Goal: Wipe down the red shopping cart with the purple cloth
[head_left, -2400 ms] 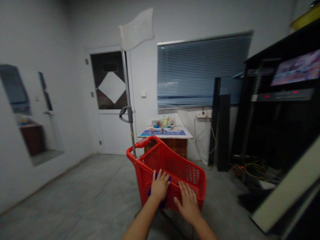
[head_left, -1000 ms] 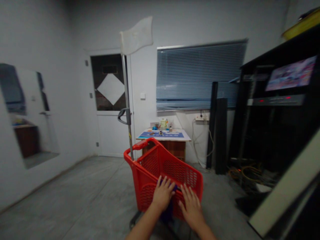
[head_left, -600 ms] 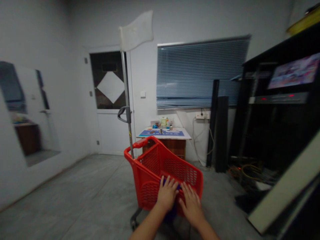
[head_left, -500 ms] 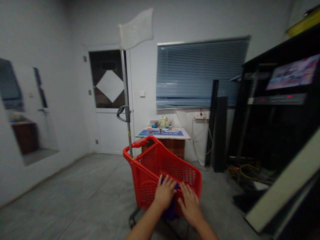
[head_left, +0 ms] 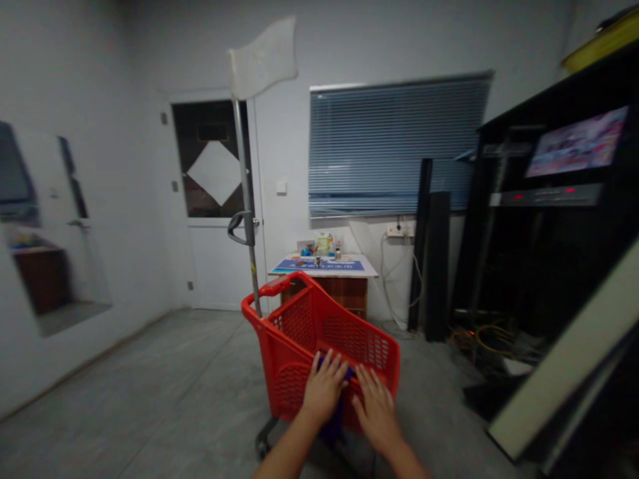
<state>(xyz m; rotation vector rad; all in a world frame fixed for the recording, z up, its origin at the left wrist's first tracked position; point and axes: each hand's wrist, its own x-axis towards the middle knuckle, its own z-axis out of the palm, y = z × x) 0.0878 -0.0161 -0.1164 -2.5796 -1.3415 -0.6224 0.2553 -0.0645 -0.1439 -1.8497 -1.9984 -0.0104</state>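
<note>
Left hand (head_left: 323,392) rests flat, fingers extended, on purple cloth (head_left: 335,419) at red shopping cart (head_left: 294,326) rim; right hand (head_left: 377,411) flat and unclenched alongside.

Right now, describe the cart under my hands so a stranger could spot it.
Find the blue window blind on the far wall; below it stands a small table. In front of that is the cart: a bright red perforated plastic basket, alone in carrying a tall flagged pole.

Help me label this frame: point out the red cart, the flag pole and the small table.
red cart (head_left: 287,392): head view, meshed left side wall.
flag pole (head_left: 241,166): head view, metal shaft.
small table (head_left: 369,269): head view, bare right corner of top.
</note>
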